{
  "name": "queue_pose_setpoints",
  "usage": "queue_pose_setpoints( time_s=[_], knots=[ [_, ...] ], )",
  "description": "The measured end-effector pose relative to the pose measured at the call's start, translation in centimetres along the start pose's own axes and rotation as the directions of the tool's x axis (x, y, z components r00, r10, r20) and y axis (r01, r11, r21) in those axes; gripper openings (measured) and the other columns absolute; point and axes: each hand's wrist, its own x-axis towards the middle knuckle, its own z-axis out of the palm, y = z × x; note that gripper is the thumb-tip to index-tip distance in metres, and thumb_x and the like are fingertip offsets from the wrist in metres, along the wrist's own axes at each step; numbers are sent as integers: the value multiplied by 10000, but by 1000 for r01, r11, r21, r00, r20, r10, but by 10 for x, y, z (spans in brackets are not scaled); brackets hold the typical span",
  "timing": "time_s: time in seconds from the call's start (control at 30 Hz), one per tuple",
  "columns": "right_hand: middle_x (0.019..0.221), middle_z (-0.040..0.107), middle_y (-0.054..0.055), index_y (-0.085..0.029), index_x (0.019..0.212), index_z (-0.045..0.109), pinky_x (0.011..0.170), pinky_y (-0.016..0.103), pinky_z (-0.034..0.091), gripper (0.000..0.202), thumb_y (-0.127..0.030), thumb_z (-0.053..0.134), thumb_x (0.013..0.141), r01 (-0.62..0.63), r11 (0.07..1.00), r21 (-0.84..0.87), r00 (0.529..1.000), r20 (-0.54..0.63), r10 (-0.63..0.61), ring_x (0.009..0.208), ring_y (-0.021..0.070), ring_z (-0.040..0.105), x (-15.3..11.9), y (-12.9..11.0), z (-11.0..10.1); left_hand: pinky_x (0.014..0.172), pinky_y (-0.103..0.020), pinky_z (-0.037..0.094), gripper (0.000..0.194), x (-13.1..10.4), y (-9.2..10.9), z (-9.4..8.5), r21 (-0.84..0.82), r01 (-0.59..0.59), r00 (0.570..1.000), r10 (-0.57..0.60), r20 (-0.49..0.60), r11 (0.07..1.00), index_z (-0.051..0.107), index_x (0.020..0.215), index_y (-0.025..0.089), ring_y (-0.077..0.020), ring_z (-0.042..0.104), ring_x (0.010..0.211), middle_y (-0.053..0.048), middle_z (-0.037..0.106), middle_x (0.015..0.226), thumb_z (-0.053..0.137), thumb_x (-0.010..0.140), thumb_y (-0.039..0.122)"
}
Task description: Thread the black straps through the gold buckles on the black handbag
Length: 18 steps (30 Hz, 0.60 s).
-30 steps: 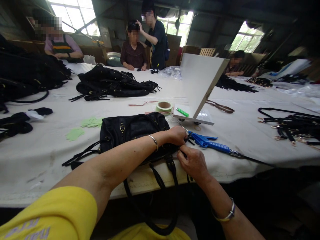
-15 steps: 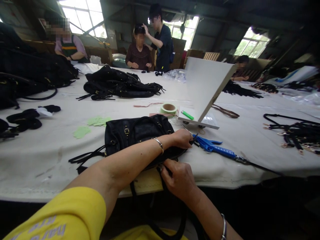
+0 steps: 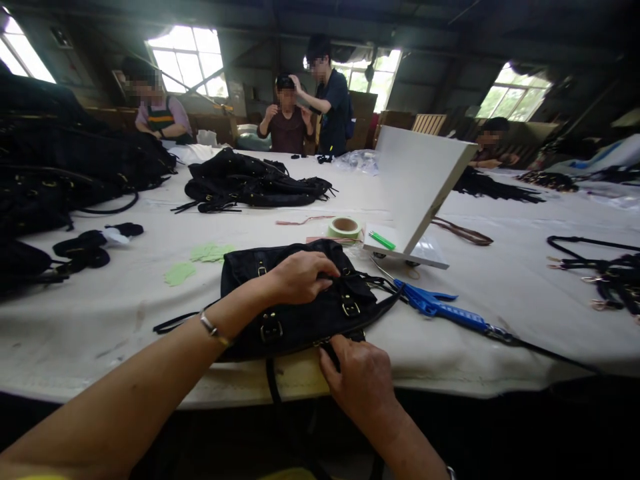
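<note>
A black handbag (image 3: 300,319) with gold buckles lies flat on the cloth-covered table, close to its near edge. My left hand (image 3: 303,277) is over the middle of the bag, its fingers curled toward the thumb. Whatever the fingertips pinch, if anything, is too dark to make out. At the near edge of the bag, beside the zipper, my right hand (image 3: 357,370) grips with thumb and fingers closed on it. A black strap (image 3: 273,383) hangs from the bag over the table edge. To the right lies a blue air gun (image 3: 435,303) with its hose.
Behind the bag are a roll of green tape (image 3: 345,229), a white angled stand (image 3: 415,193) with a green lighter (image 3: 382,240), and green paper pieces (image 3: 180,273). Black bags (image 3: 250,183) lie farther back. Straps (image 3: 600,267) are at the right. Several people stand or sit beyond.
My left hand has moved left, from the bag's right end to above its middle. My right hand keeps its grip on the near edge. The seated person beyond has raised both hands.
</note>
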Motion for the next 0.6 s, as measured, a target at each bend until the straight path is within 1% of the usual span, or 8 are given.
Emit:
queue_pose_setpoints(
  time_s=[0.07,0.13,0.2,0.27,0.33,0.5,0.6],
  knots=[
    [682,645,37,-195,767,589,598,339,201,136,-228,530,886,26,1000,13,1000,6,-26,625,218,603,-1,-1,0,1048,-366,416,369,-26,-12,13,32,-19,998,18,61,999,647,1218,190,-248,540,1190,-88,595,1258,653,851,156],
    [685,641,39,-193,767,578,590,339,190,163,-223,496,905,51,998,29,998,20,-52,620,216,599,-1,-2,-1,1127,-436,338,450,-44,-22,32,65,-27,995,20,97,998,590,1303,211,-287,402,1335,-126,486,1389,651,859,177],
    [689,638,38,-191,765,565,588,340,185,183,-223,473,919,81,995,51,996,23,-83,622,208,596,-1,-1,-1,1173,-472,248,471,-53,-26,50,95,-44,996,36,77,995,554,1343,221,-295,288,1403,-150,401,1454,632,879,199],
    [689,633,33,-191,763,555,591,338,189,194,-226,459,927,109,991,79,994,13,-111,628,198,592,-1,0,0,1190,-479,196,470,-55,-27,61,113,-66,997,62,39,991,547,1350,220,-289,251,1420,-168,379,1463,622,886,206],
    [684,628,30,-193,760,551,596,336,193,209,-232,442,933,137,985,105,990,1,-138,625,190,583,-1,0,2,1193,-480,183,470,-54,-28,66,115,-78,997,76,25,990,558,1339,214,-287,244,1423,-182,379,1457,635,876,204],
    [675,611,28,-195,728,533,603,329,208,253,-233,401,940,167,972,168,986,-14,-167,617,173,560,-1,0,7,1191,-479,197,476,-53,-32,69,84,-94,995,96,-17,992,579,1317,211,-289,264,1415,-175,386,1456,666,849,196],
    [662,605,20,-195,714,526,600,328,208,244,-230,411,927,172,972,159,985,-25,-170,600,160,548,-1,1,9,1190,-476,208,475,-54,-34,70,73,-103,994,105,-32,992,577,1318,208,-285,275,1411,-172,393,1455,664,851,197]
  ],
)
